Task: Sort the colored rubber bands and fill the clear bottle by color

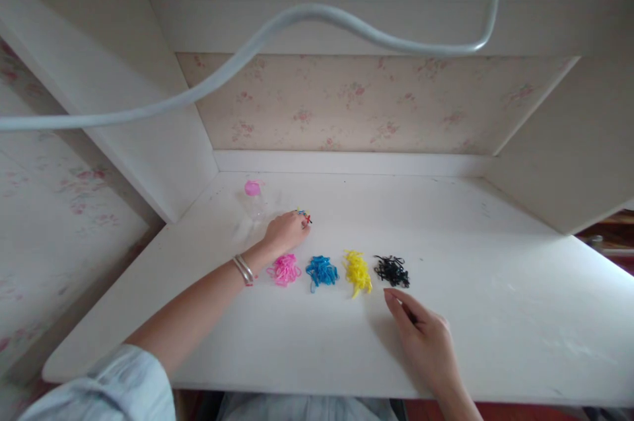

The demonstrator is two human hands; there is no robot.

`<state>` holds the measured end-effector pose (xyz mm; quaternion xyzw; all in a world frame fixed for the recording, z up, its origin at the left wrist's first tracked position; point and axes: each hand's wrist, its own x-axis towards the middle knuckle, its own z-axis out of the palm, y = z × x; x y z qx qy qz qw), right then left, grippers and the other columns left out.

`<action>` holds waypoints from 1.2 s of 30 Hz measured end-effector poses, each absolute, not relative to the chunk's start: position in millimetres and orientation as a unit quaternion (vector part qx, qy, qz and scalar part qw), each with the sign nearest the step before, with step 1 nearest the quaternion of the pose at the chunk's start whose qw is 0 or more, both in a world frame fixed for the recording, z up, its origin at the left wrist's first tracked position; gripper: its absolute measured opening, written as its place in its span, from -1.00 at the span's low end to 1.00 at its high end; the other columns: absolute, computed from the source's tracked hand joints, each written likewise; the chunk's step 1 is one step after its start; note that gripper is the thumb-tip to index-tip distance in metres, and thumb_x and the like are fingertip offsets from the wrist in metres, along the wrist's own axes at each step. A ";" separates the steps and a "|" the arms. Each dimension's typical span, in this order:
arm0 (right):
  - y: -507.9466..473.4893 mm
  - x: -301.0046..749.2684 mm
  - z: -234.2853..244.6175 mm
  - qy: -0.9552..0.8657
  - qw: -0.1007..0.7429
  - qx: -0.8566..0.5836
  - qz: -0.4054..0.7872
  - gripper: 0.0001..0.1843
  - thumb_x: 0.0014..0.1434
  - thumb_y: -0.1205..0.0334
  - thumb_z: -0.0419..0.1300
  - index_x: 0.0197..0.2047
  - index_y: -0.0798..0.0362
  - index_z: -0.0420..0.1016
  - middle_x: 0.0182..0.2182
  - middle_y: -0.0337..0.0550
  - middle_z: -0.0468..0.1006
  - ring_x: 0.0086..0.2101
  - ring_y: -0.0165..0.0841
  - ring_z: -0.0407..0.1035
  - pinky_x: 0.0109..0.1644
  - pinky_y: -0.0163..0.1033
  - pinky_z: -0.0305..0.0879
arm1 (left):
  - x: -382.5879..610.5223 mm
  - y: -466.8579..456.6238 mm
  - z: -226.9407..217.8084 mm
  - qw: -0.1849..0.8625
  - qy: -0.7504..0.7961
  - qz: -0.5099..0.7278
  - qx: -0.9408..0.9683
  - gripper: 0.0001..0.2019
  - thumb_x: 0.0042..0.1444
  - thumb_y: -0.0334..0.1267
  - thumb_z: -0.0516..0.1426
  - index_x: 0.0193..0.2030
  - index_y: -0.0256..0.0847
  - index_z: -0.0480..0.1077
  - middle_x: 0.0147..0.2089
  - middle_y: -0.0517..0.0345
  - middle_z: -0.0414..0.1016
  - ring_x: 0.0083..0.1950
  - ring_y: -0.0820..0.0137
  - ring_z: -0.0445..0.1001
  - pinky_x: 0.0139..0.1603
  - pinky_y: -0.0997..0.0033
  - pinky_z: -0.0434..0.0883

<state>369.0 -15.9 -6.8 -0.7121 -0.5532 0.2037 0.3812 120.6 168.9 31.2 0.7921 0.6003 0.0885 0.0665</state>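
My left hand [287, 230] reaches past the piles, its fingers closed at a small cluster of mixed-colour rubber bands [302, 213], red, blue, yellow and black. The hand covers part of that cluster. Below it lie small rubber bands in separate heaps: pink bands [284, 269], blue bands [322, 271], yellow bands [357, 271] and black bands [392, 270]. My right hand [423, 335] hovers just in front of the black heap, thumb and forefinger pinched together. Whatever may be between those fingertips is too small to make out.
A clear container with a pink lid [252, 188] is behind my left hand. The white desk [495, 315] has side panels and a low back strip [356, 162]. Overhead, a white cable [317, 12] crosses the view beneath a shelf.
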 end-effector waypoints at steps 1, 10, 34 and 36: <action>-15.4 368.6 -5.5 -0.555 0.383 -0.710 0.204 -0.53 0.13 -0.14 0.05 -0.26 0.04 0.59 -0.61 -0.24 0.48 -0.61 -0.44 0.28 -0.51 -0.42 0.22 | 124.3 173.0 29.6 0.060 0.603 0.086 0.791 -0.73 0.15 -0.13 0.00 -0.20 -0.11 0.50 -0.10 0.06 0.52 -0.14 0.28 0.48 -0.16 0.37 0.34; -16.1 370.6 -7.2 -0.584 0.379 -0.687 0.209 -0.56 0.17 -0.10 0.03 -0.25 0.02 0.59 -0.57 -0.21 0.52 -0.59 -0.45 0.32 -0.49 -0.44 0.24 | 133.4 192.5 21.2 0.028 0.608 0.054 0.791 -0.69 0.19 -0.20 -0.05 -0.17 -0.19 0.50 -0.10 -0.06 0.50 -0.09 0.25 0.47 -0.13 0.34 0.36; -16.6 370.2 -4.7 -0.575 0.388 -0.683 0.230 -0.58 0.17 -0.08 0.06 -0.24 0.04 0.59 -0.51 -0.20 0.55 -0.54 -0.43 0.34 -0.43 -0.42 0.25 | 131.1 211.6 22.7 0.083 0.594 0.081 0.796 -0.66 0.20 -0.15 -0.04 -0.21 -0.27 0.51 -0.14 -0.14 0.53 -0.13 0.23 0.50 -0.18 0.36 0.35; -16.3 370.6 -5.1 -0.572 0.391 -0.682 0.235 -0.59 0.17 -0.07 0.06 -0.23 0.04 0.59 -0.50 -0.20 0.55 -0.53 -0.43 0.34 -0.43 -0.43 0.25 | 126.2 215.3 27.6 0.099 0.590 0.096 0.795 -0.67 0.20 -0.17 -0.04 -0.23 -0.25 0.51 -0.19 -0.08 0.56 -0.17 0.27 0.50 -0.20 0.40 0.35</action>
